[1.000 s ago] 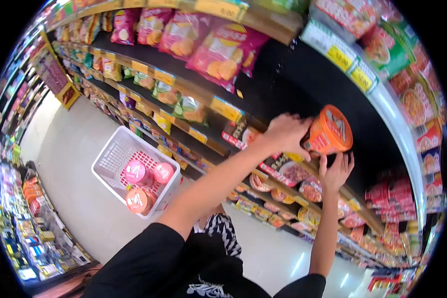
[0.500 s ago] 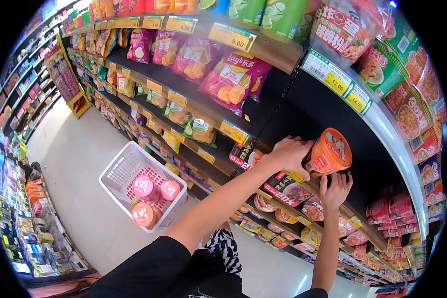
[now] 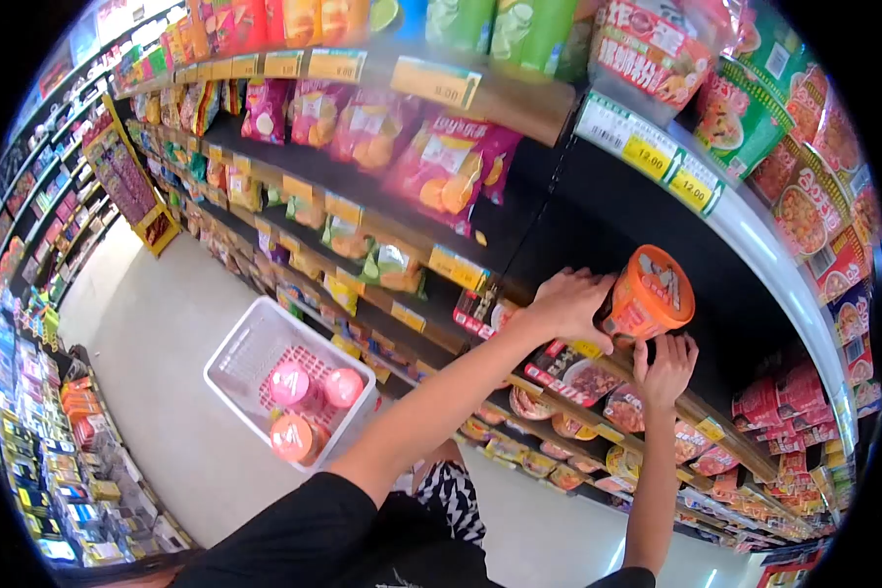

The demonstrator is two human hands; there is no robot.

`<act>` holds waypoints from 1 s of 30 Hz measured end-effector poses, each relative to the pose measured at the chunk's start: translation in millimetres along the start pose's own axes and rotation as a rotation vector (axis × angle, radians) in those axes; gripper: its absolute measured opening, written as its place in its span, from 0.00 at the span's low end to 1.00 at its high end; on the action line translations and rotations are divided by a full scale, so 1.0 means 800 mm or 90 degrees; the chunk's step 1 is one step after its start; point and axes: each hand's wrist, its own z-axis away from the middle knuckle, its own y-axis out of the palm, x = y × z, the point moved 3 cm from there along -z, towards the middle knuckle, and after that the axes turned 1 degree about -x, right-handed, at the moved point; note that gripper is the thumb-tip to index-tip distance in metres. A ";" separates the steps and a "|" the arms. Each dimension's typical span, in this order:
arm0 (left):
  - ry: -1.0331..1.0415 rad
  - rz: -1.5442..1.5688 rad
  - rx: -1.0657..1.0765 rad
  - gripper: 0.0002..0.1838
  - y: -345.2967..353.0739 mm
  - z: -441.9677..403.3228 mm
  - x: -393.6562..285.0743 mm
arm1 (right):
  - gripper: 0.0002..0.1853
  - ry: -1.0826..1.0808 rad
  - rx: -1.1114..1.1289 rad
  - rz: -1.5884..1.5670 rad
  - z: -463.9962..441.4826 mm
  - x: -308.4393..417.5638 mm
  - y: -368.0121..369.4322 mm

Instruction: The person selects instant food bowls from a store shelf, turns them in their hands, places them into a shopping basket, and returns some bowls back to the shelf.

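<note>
An orange tub (image 3: 649, 294) with a printed lid is tilted at the edge of a dark shelf (image 3: 598, 211). My left hand (image 3: 570, 304) grips its left side, the thumb below and the fingers behind. Against the tub's lower side rests my right hand (image 3: 666, 367), its fingers bent and apart, with the fingertips touching the base. Down on the floor at the left, a white basket (image 3: 240, 367) holds two pink-lidded tubs (image 3: 290, 383) and an orange-lidded tub (image 3: 292, 438).
Shelves with pink chip bags (image 3: 443, 167) and price tags run along the upper left. A curved shelf edge (image 3: 755, 230) with noodle packs (image 3: 745, 118) lies at the right. Another stocked shelf (image 3: 78, 470) stands at the far left, across the pale floor (image 3: 176, 343).
The view has shifted, so the shelves and basket sit lower in the picture than a second ago. Both hands remain at the orange tub, which keeps nearly the same tilt.
</note>
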 end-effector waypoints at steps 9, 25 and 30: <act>0.014 -0.010 -0.003 0.58 -0.002 0.001 0.000 | 0.20 -0.016 -0.002 0.018 0.004 -0.003 0.005; 0.038 -0.006 -0.040 0.55 0.000 0.002 0.002 | 0.21 -0.023 0.020 0.036 0.002 -0.001 0.004; 0.036 0.015 -0.038 0.55 -0.008 0.005 0.000 | 0.22 -0.011 0.036 0.038 0.003 -0.001 0.005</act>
